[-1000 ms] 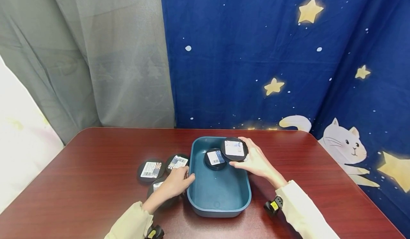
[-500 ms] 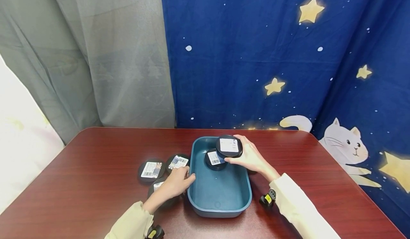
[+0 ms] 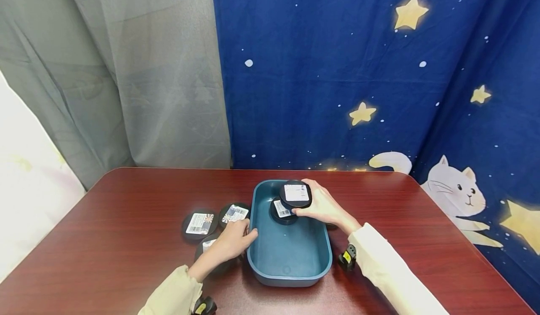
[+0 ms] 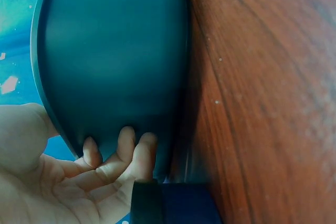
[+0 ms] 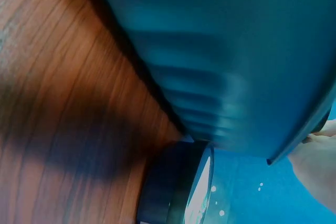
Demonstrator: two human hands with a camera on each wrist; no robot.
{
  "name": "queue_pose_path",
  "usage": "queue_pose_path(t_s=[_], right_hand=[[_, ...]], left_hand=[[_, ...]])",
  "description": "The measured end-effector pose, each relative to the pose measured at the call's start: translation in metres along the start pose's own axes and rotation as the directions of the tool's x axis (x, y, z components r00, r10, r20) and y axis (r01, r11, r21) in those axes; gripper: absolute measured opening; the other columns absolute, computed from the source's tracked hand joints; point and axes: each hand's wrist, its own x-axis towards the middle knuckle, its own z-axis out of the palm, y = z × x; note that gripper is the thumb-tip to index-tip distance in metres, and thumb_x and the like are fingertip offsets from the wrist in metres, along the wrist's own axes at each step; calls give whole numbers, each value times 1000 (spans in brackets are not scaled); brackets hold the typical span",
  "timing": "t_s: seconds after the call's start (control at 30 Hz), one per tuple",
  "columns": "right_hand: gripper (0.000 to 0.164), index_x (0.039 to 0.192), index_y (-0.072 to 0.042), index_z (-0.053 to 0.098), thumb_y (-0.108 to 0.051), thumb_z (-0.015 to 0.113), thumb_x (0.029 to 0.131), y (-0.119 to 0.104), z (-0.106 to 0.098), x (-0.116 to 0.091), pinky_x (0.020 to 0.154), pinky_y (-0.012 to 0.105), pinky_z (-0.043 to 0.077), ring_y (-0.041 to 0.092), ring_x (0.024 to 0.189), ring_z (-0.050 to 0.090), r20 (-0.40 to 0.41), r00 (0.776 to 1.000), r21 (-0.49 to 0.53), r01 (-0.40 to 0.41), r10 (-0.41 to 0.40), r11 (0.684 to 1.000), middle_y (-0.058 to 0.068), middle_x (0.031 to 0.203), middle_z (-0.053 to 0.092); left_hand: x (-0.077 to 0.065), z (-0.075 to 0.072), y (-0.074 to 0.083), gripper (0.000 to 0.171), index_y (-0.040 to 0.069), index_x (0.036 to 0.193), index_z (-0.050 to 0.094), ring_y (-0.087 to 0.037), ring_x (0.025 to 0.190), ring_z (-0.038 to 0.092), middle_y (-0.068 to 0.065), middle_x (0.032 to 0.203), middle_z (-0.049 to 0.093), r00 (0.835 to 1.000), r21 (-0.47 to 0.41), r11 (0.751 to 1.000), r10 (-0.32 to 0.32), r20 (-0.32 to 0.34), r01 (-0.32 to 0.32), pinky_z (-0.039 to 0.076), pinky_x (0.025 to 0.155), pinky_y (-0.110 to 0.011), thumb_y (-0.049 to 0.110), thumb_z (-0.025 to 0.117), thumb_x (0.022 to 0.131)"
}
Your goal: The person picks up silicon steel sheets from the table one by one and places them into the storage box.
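A blue plastic tub (image 3: 291,254) stands on the table. My left hand (image 3: 231,241) grips its left side, thumb over the rim and bent fingertips (image 4: 126,142) against the outer wall. Between thumb and fingers, my right hand (image 3: 322,205) holds a round black container (image 3: 296,193) with a white label, over the tub's far half. Partly covered beneath it, another round black container (image 3: 281,210) lies on the tub floor. Whether the two touch is unclear. Only a bit of the right hand shows in the right wrist view.
Left of the tub lie more round black containers: one at far left (image 3: 199,224), one against the tub (image 3: 234,215), one partly under my left hand (image 3: 202,249). Another container (image 5: 178,187) sits by the tub's right outer wall. Curtains hang behind the table (image 3: 126,240).
My right hand has carried its round black container leftward, from the tub's right rim to above the container inside. The left hand and the tub have stayed in place.
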Motion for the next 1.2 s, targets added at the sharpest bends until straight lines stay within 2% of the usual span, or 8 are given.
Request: queue_pose_path(t_s=[0.43,0.77,1.2], right_hand=[[77,117,6,43,-28,78,58,-4,11,10,82,39,43,26,92,53,43,999,-54,-4,6,999,16,106,54],[82,122,8,40,-31,77,59,-11,18,15,85,42,41,28,98,50,133,987,-100,-73,86,992,18,110,52],[85,123,9,38,-30,77,59,-11,23,19,85,41,41,28,100,50,178,979,-136,-78,102,988,20,113,51]], left_hand=[[-1,-1,2,22,7,59,42,-3,33,40,3,45,40,1000,-13,1000,-4,5,4,33,36,-21,11,48,79],[-1,-2,3,21,7,60,42,-6,35,40,3,44,40,1000,-20,1000,-6,16,6,32,37,-21,10,49,80],[-1,-3,4,21,7,60,42,-6,35,41,3,45,41,1000,-17,1000,-20,18,20,33,37,-21,10,48,79]])
